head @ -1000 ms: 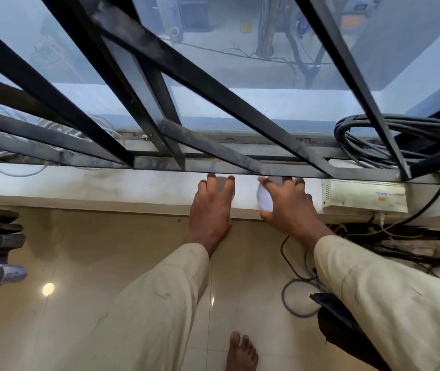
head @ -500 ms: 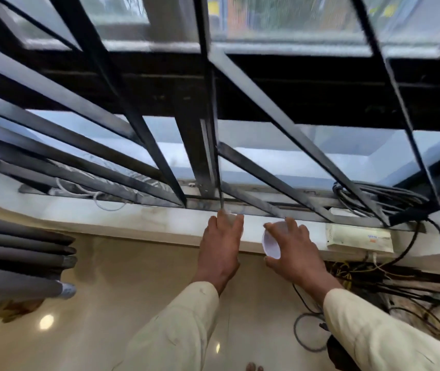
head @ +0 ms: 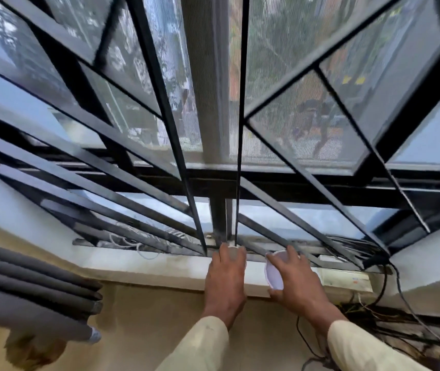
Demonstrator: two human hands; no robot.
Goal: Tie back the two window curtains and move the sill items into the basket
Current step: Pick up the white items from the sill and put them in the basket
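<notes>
one cup (head: pixel 273 275) — gripped by right hand (head: pixel 296 281)

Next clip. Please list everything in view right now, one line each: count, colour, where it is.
window bars: many, black, across the whole window
sill: one, white, below the bars
curtain: one, grey, bunched in folds at the left edge
cup: one, white, tilted at the sill's front edge
pale item: one, whitish, on the sill, mostly hidden; cannot tell what it is
box: one, off-white, on the sill right of the cup
black cables: a bundle, back of the sill at right, some hanging below
white cord: one, loose behind the bars at left
floor: beige, below the sill
sleeves: two, cream, bottom of view
left hand: over the pale item
right hand: holds the cup
</notes>
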